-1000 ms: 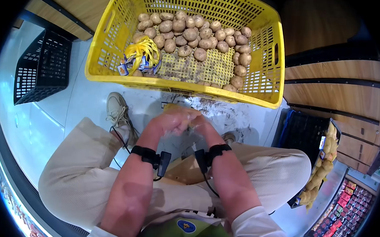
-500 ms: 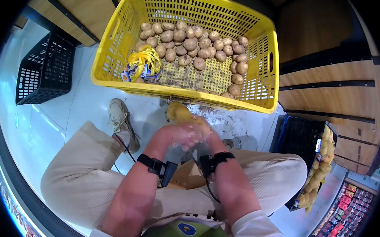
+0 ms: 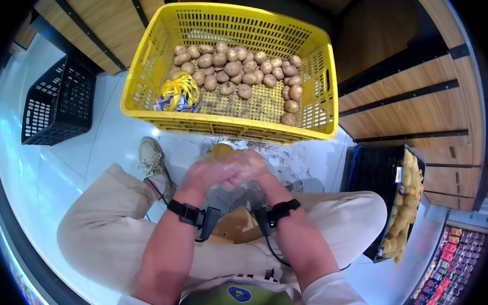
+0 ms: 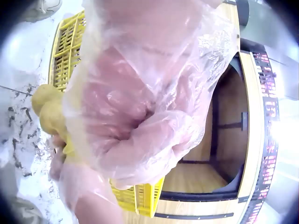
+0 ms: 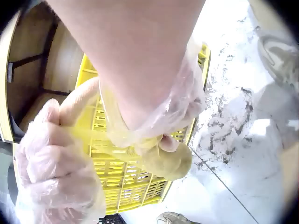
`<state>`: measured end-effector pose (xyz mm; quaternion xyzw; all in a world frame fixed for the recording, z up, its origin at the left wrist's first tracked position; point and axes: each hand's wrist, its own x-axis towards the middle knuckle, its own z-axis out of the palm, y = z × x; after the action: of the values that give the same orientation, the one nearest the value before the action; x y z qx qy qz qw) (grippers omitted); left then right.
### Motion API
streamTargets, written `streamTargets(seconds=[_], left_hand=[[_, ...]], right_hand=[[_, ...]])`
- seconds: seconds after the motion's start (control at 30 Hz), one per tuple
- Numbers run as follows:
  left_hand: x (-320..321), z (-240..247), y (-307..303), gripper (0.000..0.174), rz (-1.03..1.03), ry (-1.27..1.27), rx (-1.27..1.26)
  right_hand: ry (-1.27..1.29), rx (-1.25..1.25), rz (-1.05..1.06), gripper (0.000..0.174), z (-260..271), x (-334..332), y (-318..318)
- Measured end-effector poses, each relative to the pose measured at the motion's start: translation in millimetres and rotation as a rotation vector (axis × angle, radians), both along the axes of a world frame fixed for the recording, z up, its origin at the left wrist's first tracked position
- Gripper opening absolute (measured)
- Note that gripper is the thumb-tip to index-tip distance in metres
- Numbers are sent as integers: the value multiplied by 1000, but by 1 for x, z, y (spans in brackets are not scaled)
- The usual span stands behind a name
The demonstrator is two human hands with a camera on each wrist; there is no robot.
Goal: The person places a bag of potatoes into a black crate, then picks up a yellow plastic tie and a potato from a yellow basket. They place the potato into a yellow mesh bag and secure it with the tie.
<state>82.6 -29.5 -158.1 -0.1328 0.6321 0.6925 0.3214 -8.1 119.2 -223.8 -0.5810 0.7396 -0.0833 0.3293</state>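
Observation:
Both hands wear clear plastic gloves and meet in front of the yellow crate. A yellow net bag (image 5: 163, 161) with potatoes in its bottom hangs at the far side of the hands; in the head view only its bulge (image 3: 221, 150) shows. My right hand (image 5: 175, 112) grips the netting just above the potatoes. Curled fingers of my left hand (image 5: 58, 172) hold the stretched neck of the bag, which runs between the two hands. In the left wrist view my left hand (image 4: 140, 107) hides most of the netting, and potatoes (image 4: 49, 107) bulge beside it.
The yellow crate (image 3: 229, 124) holds loose potatoes (image 3: 233, 69) and a bundle of yellow net bags with labels (image 3: 180, 94). A black crate (image 3: 59, 104) stands at left; filled net bags (image 3: 404, 210) lie in another black crate at right. Dirt marks the floor.
The bagged potatoes, hidden a second ago, swung into sight beyond the hands, then became partly covered again. The hands stay close together. The head view has shifted, so the crate sits lower.

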Motion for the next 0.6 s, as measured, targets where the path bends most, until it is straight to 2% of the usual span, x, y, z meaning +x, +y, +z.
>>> streamTargets(seconds=[0.07,0.1,0.17,0.2,0.23,0.3,0.33,0.4,0.43,0.5,0.57,0.6], left_hand=[[-10,15,-12,17,105,-123,453],[-11,27,-16,17,92,-118,451],[-12,46,-23,33,148,-52,469],[-14,51,-26,41,141,-44,454],[-15,57,-29,41,133,-36,451],[-17,75,-32,39,147,0,331],[-19,79,-31,39,142,7,326],[-25,89,-29,39,93,5,224],[-26,93,-29,39,94,16,216],[-30,103,-29,41,71,76,188],[-37,124,-30,42,38,118,160],[-37,132,-29,42,12,236,35]], right_hand=[[-296,-164,-437,36,-56,-4,16],[-289,-169,-447,36,-46,-2,17],[-624,-669,-630,35,-9,6,14],[-605,-566,-657,34,0,3,14],[-596,-574,-658,34,10,0,15],[-472,5,-783,33,36,-8,21],[-468,-4,-785,33,64,-9,21],[-434,131,-776,46,123,-13,21],[-427,120,-773,46,119,-16,28],[-101,-220,-484,35,102,-24,43],[-174,-250,-531,38,144,-26,42],[-193,-263,-633,42,154,-27,42]])
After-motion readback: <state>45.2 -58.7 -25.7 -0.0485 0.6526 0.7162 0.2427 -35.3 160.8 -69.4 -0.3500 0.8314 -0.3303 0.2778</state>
